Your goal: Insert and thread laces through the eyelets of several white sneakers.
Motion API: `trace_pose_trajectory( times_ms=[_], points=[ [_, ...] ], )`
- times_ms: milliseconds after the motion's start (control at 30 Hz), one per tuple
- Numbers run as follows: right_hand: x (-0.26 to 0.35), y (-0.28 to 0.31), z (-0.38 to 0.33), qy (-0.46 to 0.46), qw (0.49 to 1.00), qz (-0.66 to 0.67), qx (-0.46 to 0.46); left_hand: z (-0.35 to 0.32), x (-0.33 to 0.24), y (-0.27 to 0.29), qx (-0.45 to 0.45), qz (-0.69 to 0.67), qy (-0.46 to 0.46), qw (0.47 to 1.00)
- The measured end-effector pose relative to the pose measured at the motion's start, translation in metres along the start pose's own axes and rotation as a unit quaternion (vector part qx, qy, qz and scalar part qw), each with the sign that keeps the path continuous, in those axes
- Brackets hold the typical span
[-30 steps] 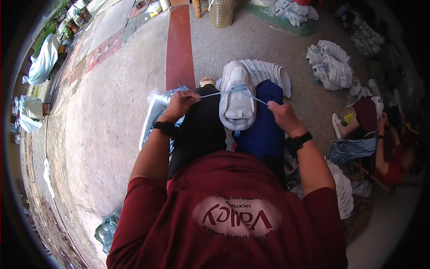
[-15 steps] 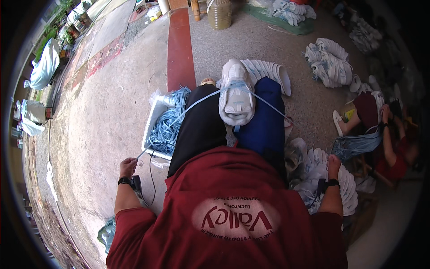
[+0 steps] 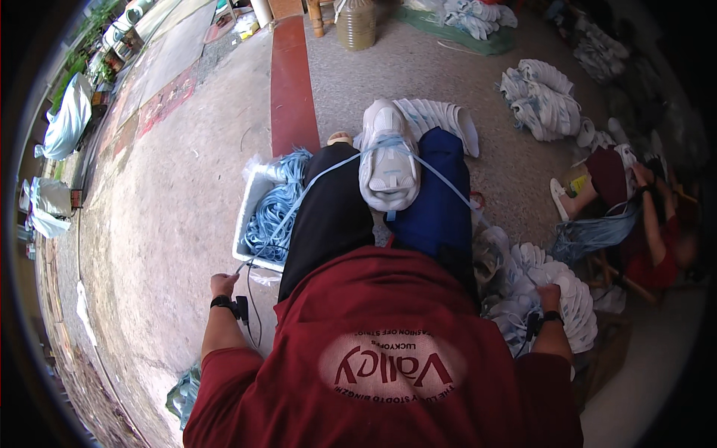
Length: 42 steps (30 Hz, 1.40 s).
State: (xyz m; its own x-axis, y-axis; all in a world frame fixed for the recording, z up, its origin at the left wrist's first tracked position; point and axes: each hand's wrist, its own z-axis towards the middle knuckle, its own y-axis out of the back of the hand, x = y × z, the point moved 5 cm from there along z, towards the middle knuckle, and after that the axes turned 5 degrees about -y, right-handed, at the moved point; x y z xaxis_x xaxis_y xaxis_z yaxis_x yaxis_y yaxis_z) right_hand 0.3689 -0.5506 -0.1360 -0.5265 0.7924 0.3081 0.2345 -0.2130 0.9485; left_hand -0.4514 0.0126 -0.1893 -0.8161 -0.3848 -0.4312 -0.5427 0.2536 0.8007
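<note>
my left hand (image 3: 223,284) and right hand (image 3: 550,297) are each closed on blue lace (image 3: 388,140) running from the white shoe (image 3: 390,178) on my knees (image 3: 446,151).

White shoe (image 3: 389,173), blue lace (image 3: 388,140) outstretched

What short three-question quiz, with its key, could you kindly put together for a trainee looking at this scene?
1. True or false: the white box of blue laces stands on the person's left side.

2. Choose one: what colour is the lace stretched from the shoe toward the left hand and the right hand?
a) red
b) pale blue
c) black

3. Fill the gap: the shoe's toe points ____ the person's body.

Key: 1. True. 2. b. 3. Away from.
</note>
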Motion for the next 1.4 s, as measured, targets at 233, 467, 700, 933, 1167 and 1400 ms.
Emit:
trace_pose_trajectory(
  times_ms=[233, 467, 700, 933, 1167, 1400],
  points=[
    [0.181, -0.016, 0.066, -0.167, 0.843, 0.433, 0.272, -0.06, -0.236, -0.025, 0.327, -0.388, -0.108, 0.855],
    [0.455, 0.014, 0.094, 0.157, 0.791, 0.385, 0.45, -0.139, -0.42, -0.043, 0.491, -0.206, -0.299, 0.792],
    [0.531, 0.019, 0.124, 0.483, 0.849, 0.198, -0.08, -0.13, -0.479, -0.084, 0.406, -0.216, -0.376, 0.804],
    [0.52, -0.01, 0.146, 0.166, 0.81, 0.53, 0.188, -0.124, -0.473, -0.09, 0.347, -0.271, -0.409, 0.799],
    [0.522, -0.016, 0.145, 0.114, 0.77, 0.586, 0.227, -0.127, -0.472, -0.09, 0.35, -0.306, -0.423, 0.778],
    [0.543, -0.007, 0.133, 0.307, 0.914, 0.259, -0.055, -0.13, -0.472, -0.089, 0.344, -0.307, -0.419, 0.782]
  ],
)
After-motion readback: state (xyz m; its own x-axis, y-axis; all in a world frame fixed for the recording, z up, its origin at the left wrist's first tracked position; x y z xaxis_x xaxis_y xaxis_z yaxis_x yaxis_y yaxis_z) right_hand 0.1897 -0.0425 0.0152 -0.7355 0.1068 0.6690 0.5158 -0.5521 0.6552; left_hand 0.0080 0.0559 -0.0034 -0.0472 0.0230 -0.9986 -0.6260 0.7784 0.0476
